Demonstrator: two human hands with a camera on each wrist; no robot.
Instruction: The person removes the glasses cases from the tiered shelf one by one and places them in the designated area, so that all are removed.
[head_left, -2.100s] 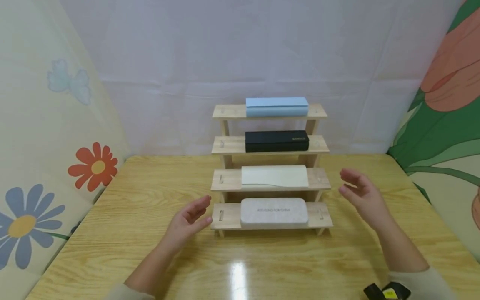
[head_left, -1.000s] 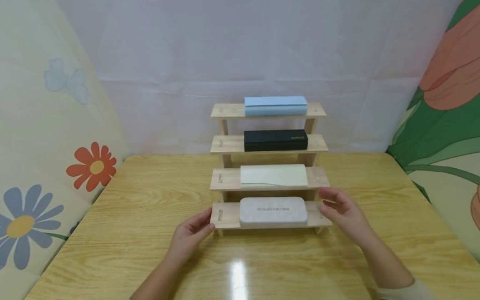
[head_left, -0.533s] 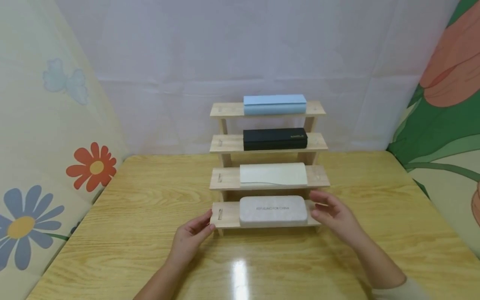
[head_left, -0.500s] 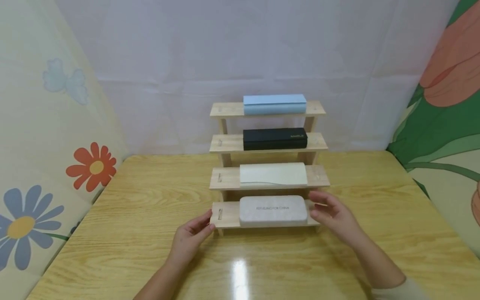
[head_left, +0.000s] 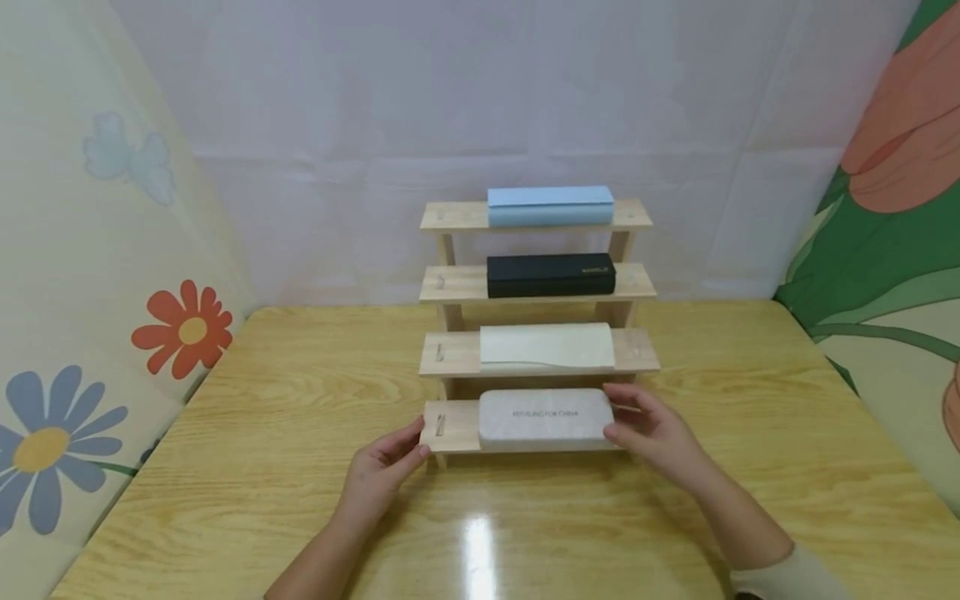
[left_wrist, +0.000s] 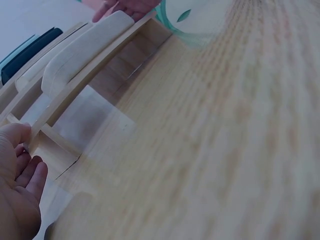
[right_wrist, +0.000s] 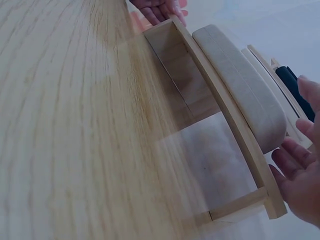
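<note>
Now left hand (head_left: 384, 467) open at rack (head_left: 450, 427) edge, right hand (head_left: 651, 433) cupping case (head_left: 543, 417) end.

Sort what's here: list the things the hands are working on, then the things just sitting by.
In hand:
- grey case, touched at its end by the right hand
- wooden stepped rack, its bottom step touched by the left hand

Sitting by:
- cream case
- black case
- blue case
- table
</note>
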